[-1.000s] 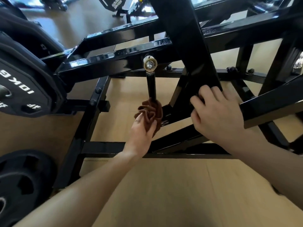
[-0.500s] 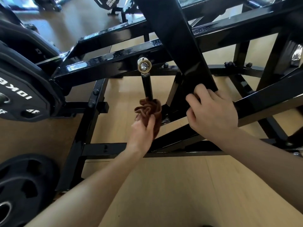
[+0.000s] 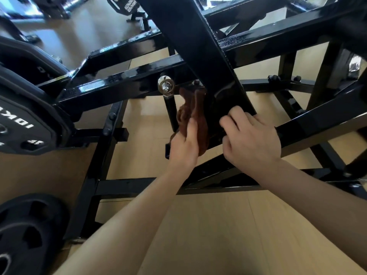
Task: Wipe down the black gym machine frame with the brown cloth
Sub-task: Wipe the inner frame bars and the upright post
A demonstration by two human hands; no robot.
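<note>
At centre frame: brown cloth (image 3: 195, 120) bunched in gripping left hand (image 3: 183, 149), pressed against black diagonal beam (image 3: 200, 50); right hand (image 3: 252, 141) fingers curled on beam, bracing. Wiping underway; next, probably stroke along beam.

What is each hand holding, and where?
The left hand grips the brown cloth by its lower end. The right hand holds the black frame at a slanted bar.
</note>
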